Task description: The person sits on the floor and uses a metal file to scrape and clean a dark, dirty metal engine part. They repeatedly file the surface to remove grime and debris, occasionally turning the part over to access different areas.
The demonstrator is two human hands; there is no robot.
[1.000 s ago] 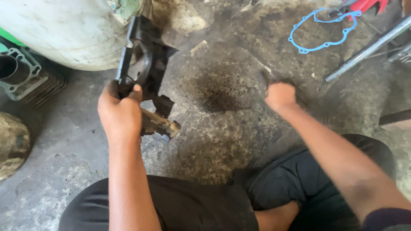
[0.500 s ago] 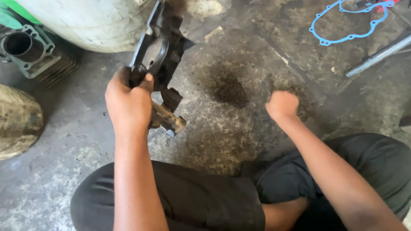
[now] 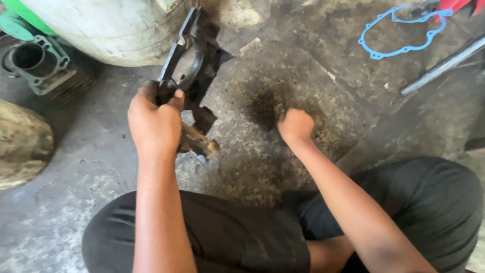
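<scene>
My left hand (image 3: 154, 124) grips a dirty black engine cover part (image 3: 194, 60) by its lower middle. The part stands nearly upright over the concrete floor, and its tan, grimy lower end (image 3: 202, 146) sticks out below my fingers. My right hand (image 3: 295, 126) is a closed fist over the dark oil stain (image 3: 262, 108) on the floor, to the right of the part. Nothing shows in the fist. My knees in black trousers (image 3: 242, 237) are at the bottom of the view.
A large whitish drum (image 3: 101, 30) stands at the top left, with a finned engine cylinder (image 3: 43, 65) beside it. A rounded muddy object (image 3: 22, 146) lies at the left edge. A blue gasket (image 3: 399, 30) and a metal tube (image 3: 444, 63) lie at the top right.
My right hand has drawn back from the far right toward the middle, over the oil stain, staying closed. My left hand keeps its grip on the black part, which has barely shifted.
</scene>
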